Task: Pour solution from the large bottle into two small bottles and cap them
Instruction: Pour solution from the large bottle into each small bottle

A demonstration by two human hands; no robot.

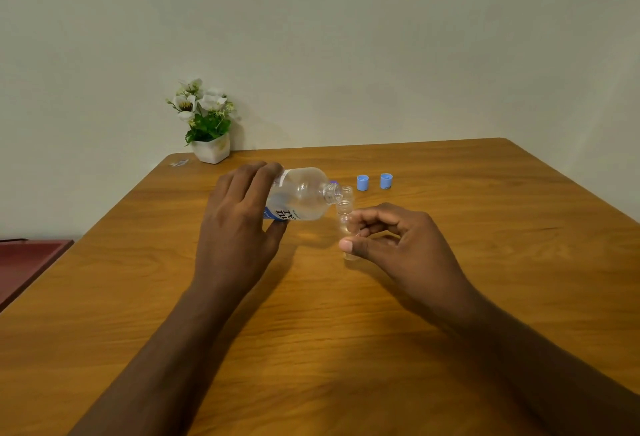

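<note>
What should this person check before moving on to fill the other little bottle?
1. Large bottle held firmly by the left hand: ok.
2. Its open mouth is lined up over the small bottle pinched in the right hand: ok.
3. Fill level in that small bottle: cannot tell, glass and liquid are both clear.
4. Second small bottle standing uncapped just behind: ok.
5. Two blue caps within reach on the table: ok.
6. Spills on the table: cannot tell.
</note>
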